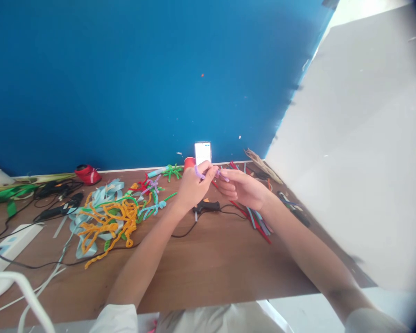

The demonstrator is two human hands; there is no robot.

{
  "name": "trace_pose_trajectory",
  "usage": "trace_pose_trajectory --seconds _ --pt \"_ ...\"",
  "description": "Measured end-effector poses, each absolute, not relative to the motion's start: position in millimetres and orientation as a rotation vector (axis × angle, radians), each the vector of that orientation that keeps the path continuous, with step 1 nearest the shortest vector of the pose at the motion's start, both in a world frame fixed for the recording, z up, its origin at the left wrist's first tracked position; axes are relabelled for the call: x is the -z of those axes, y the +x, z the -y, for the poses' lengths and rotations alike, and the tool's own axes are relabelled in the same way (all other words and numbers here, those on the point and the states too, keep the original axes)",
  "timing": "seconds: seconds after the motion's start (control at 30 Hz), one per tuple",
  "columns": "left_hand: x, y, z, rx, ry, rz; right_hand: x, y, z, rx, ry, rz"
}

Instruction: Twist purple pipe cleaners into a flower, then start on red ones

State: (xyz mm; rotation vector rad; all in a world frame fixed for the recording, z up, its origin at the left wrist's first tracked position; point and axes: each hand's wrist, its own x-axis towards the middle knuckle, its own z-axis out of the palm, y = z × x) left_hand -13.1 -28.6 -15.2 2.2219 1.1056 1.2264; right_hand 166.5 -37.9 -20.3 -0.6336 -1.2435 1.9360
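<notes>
Both my hands are raised over the middle of the brown table (211, 263) and meet on a purple pipe cleaner (199, 173). My left hand (194, 185) pinches its curled left end. My right hand (241, 187) pinches the other end, fingers closed around it. A black glue gun (206, 206) lies on the table just below my hands, its cable running toward me. A pile of orange, light blue and green pipe cleaners (107, 217) lies to the left of my left hand.
A phone (203, 153) leans lit against the blue wall, beside a red cup (189, 162). Red and blue pipe cleaner sticks (256, 219) lie right of the glue gun. A white power strip (10, 245) and black cables sit at the left. A grey panel (353, 152) bounds the right.
</notes>
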Motion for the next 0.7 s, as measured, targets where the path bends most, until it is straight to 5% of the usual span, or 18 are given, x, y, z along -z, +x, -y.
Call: trace_pose_trajectory --seconds 0.17,0.37,0.47,0.57,0.7 --pt "17 -10 28 -1.16 2.233 -1.166 25 163 39 -1.436 -0.776 1.411" --pt "23 -6 26 -1.16 2.177 -1.175 39 162 39 0.217 -0.892 1.97" --pt "24 -4 28 -1.161 2.133 -1.108 45 161 37 0.738 -0.756 2.034" --pt "24 -3 30 -1.149 2.118 -1.074 48 160 36 0.754 -0.731 2.024" --pt "23 -4 29 -1.137 2.091 -1.082 44 159 38 0.184 -0.877 1.912"
